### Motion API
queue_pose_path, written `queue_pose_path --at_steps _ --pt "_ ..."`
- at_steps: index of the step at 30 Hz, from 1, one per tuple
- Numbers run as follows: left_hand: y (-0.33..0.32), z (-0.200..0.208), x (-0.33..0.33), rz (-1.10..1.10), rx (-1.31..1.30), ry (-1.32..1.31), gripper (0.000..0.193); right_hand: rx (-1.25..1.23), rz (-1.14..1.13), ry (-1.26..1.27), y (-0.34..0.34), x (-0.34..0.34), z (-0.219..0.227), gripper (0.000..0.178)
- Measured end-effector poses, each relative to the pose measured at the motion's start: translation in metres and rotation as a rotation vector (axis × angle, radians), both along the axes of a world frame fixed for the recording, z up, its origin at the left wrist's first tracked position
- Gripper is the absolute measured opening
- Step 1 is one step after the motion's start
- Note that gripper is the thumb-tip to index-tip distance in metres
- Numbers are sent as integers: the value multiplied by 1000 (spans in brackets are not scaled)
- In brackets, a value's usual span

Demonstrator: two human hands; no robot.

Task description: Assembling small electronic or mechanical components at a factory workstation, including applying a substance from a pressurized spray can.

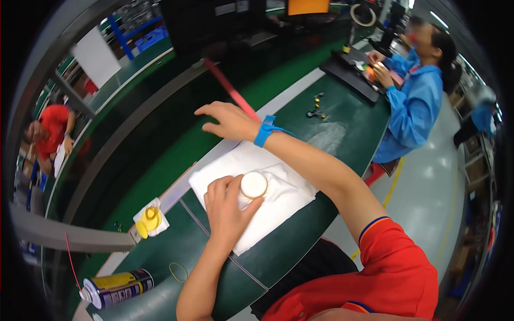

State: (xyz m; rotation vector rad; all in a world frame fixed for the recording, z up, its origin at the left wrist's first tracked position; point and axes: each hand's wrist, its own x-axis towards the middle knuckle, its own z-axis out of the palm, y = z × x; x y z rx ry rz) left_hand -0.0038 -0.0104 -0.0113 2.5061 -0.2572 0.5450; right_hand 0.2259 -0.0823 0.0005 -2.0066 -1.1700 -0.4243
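Observation:
My left hand [225,206] curls its thumb and fingers around a round white-topped piece [254,184] with a thin yellowish rim at its base. It stands on a crumpled white cloth [281,182] over a larger white sheet [249,238]. Farther away, my right hand [229,121] reaches left past the bench's far edge, thumb and forefinger apart, with nothing visible in it. A blue wrist strap [264,131] circles that wrist. Behind the right hand rises a blurred red strip [227,85]; whether they touch I cannot tell.
On the green bench [257,263] lie a spray can [122,289] with a thin red straw and a yellow rubber band [178,272]. A white pad [151,218] holds yellow pieces. Small black-and-yellow parts [317,109] lie beyond my right arm. A co-worker in blue [415,107] sits at right.

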Motion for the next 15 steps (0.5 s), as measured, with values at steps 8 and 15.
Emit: queue_pose_path --at_steps 8,15 --pt "-4 8 3 15 -5 10 66 -337 -430 -50 -213 0 42 28" --pt "2 1 0 24 21 25 65 -432 -450 179 -262 3 1 19"
